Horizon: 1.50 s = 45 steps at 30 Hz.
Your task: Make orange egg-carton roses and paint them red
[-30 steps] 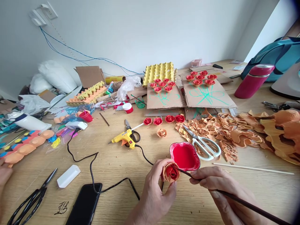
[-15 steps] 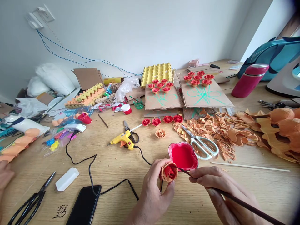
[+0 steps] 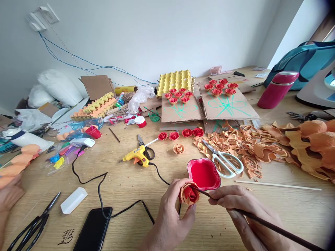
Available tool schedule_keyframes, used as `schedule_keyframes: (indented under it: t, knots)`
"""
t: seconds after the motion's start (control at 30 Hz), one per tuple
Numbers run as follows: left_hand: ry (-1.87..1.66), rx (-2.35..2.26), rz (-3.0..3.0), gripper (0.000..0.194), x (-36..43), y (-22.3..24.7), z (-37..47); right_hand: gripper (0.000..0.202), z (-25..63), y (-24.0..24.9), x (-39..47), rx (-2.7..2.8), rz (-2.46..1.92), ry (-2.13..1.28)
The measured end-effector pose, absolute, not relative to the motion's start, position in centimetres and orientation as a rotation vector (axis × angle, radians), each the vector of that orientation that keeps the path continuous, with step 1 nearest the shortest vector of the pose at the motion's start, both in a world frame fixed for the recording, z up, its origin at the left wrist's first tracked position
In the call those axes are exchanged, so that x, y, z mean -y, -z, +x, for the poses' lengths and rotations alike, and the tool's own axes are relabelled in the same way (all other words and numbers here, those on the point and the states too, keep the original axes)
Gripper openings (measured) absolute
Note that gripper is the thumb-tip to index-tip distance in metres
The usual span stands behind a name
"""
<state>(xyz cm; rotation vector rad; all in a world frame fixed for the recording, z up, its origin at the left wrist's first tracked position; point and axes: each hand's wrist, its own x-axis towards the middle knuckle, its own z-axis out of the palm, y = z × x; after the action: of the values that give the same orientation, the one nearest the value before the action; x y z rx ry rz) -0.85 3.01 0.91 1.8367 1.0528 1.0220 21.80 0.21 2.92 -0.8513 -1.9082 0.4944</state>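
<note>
Between the fingers and thumb of my left hand [image 3: 176, 212] is an orange flower [image 3: 189, 194] with red paint on its inner petals. My right hand [image 3: 246, 209] grips a dark paintbrush [image 3: 272, 225], its tip touching the flower's centre. Just behind the flower sits a wavy-edged dish [image 3: 204, 174] of red paint. An unpainted orange flower [image 3: 178, 149] lies farther back, with a row of red flowers [image 3: 187, 133] behind it. More red flowers [image 3: 216, 92] stand on cardboard sheets [image 3: 230, 106] marked with green lines.
White-handled scissors [image 3: 227, 164] lie by orange scraps [image 3: 251, 139]. A yellow glue gun [image 3: 137, 156], black phone [image 3: 92, 230], black scissors [image 3: 35, 225] and white block [image 3: 74, 200] are to the left. Another person's hand [image 3: 12, 195] rests at the left edge.
The other person's hand has come farther into view at the left. The view has shifted slightly. My hands keep nearly the same pose, with the brush still at the flower.
</note>
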Motion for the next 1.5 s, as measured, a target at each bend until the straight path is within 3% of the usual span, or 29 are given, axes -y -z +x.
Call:
schedule_keyframes:
  t: [0.97, 1.5]
  knots:
    - [-0.989, -1.154, 1.723, 0.043, -3.1, -0.7, -0.9, 0.035, 23.1, -2.3, 0.0, 1.874, -0.884, -0.377]
    - [-1.016, -1.145, 1.674, 0.042, -3.2, -0.9, -1.0, 0.024, 22.5, -1.3, 0.1, 1.775, -0.985, -0.374]
